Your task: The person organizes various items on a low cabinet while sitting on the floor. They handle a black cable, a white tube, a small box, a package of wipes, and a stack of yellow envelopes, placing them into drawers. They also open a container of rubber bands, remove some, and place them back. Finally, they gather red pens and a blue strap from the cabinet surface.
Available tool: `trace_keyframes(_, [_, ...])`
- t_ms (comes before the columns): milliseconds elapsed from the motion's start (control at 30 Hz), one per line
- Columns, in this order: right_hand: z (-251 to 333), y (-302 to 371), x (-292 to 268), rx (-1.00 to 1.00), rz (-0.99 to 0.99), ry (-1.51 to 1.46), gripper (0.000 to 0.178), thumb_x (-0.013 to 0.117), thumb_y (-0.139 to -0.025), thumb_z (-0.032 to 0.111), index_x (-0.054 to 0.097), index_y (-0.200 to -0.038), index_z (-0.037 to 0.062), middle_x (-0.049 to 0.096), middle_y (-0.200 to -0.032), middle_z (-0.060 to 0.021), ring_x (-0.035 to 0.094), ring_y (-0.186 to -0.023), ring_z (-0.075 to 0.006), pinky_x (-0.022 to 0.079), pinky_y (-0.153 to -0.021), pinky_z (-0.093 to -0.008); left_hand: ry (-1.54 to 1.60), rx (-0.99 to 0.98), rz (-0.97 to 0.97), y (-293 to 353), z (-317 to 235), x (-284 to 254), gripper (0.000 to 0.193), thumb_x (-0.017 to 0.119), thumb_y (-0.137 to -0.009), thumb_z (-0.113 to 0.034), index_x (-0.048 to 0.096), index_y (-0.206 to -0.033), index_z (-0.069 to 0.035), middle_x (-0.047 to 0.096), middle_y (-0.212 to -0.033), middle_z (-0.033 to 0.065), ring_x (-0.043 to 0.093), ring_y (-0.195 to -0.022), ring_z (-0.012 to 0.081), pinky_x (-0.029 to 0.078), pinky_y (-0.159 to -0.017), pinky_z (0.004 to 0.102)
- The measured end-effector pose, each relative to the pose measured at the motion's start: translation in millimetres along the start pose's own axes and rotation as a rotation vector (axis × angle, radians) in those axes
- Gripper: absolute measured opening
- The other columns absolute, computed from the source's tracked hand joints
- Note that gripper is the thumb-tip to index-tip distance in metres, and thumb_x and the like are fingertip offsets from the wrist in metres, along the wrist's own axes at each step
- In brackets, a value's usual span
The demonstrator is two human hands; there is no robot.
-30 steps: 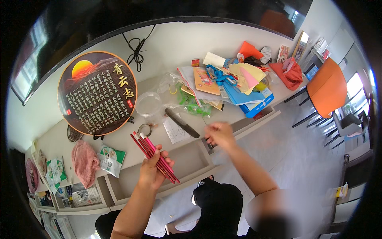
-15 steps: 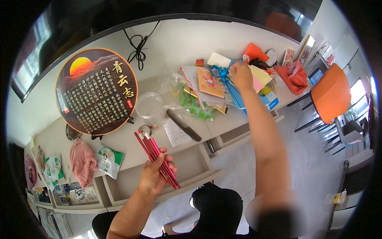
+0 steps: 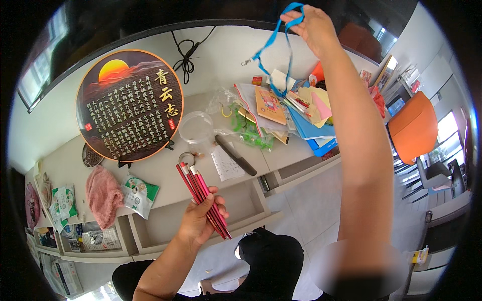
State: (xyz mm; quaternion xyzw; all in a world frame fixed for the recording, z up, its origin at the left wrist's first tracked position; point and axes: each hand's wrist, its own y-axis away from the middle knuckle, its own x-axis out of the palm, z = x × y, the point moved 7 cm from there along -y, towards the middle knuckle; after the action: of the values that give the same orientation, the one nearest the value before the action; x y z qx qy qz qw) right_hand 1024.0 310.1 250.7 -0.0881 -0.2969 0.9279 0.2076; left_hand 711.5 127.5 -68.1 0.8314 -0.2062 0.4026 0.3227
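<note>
My left hand is closed round a bundle of red and pink pencils, held tilted above an open drawer. High up in front of the dark screen, my right hand grips a blue lanyard. A metal clip hangs from the lanyard, and its lower end trails down to the pile on the counter. That pile holds an orange notebook, a blue folder, several pens and loose papers. My right forearm hides part of the pile's right side.
A black-handled knife lies near a clear plastic tub and a paper sheet. At the left stand a round plaque and a pink cloth. Open drawers jut from the counter; an orange chair stands right.
My right hand has risen from the pile, lifting the blue lanyard out. Pens and papers there now show. My left hand keeps the pencils in about the same place.
</note>
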Motion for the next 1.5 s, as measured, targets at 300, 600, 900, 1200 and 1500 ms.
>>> trace_keyframes(300, [112.0,4.7,32.8,0.098,-0.085,-0.207,0.032,0.032,-0.100,0.019,0.045,-0.108,-0.0087,0.056,-0.102,-0.0234,0.060,-0.094,-0.0323,0.051,-0.085,-0.0397,-0.014,0.062,0.030,24.7,-19.2,13.5,0.021,0.054,-0.092,-0.021,0.053,-0.110,-0.010,0.057,-0.079,0.0053,0.052,-0.066,0.0165,0.048,-0.061,0.0338])
trace_keyframes(600, [227.6,84.0,80.7,0.072,0.195,-0.124,0.032,0.033,-0.099,0.021,0.048,-0.105,-0.0067,0.060,-0.101,-0.0237,0.064,-0.087,-0.0315,0.054,-0.076,-0.0391,-0.223,0.226,-0.001,82.5,-82.2,54.7,0.023,0.058,-0.090,-0.029,0.052,-0.099,-0.008,0.041,-0.060,-0.0032,0.032,-0.045,0.0073,0.029,-0.044,0.0235])
trace_keyframes(900, [275.8,196.0,131.3,0.274,0.595,-0.288,0.028,0.038,-0.098,0.023,0.048,-0.105,-0.0024,0.059,-0.107,-0.0289,0.065,-0.086,-0.0330,0.056,-0.072,-0.0373,-0.250,0.288,0.333,167.2,-95.9,89.5,0.061,0.071,-0.077,-0.042,0.050,-0.122,-0.007,0.063,-0.088,0.0140,0.037,-0.042,0.0064,0.031,-0.040,0.0217])
trace_keyframes(1200, [219.3,302.7,118.6,0.399,0.549,0.164,0.029,0.052,-0.093,0.034,0.052,-0.105,0.0078,0.064,-0.098,-0.0099,0.063,-0.082,-0.0156,0.048,-0.078,-0.0287,-0.354,0.117,0.118,249.2,-67.9,75.4,0.025,0.068,-0.081,-0.009,0.057,-0.103,-0.006,0.060,-0.071,0.0128,0.036,-0.039,0.0066,0.026,-0.037,0.0207])
trace_keyframes(1500, [163.7,464.3,165.8,0.394,0.977,-0.543,0.059,0.072,-0.078,0.036,0.048,-0.120,0.0029,0.054,-0.104,-0.0061,0.048,-0.097,-0.0121,0.041,-0.084,-0.0275,-0.173,-0.135,0.288,271.7,-35.2,88.4,0.035,0.076,-0.072,-0.004,0.054,-0.100,-0.006,0.060,-0.072,0.0088,0.037,-0.041,0.0063,0.030,-0.038,0.0214])
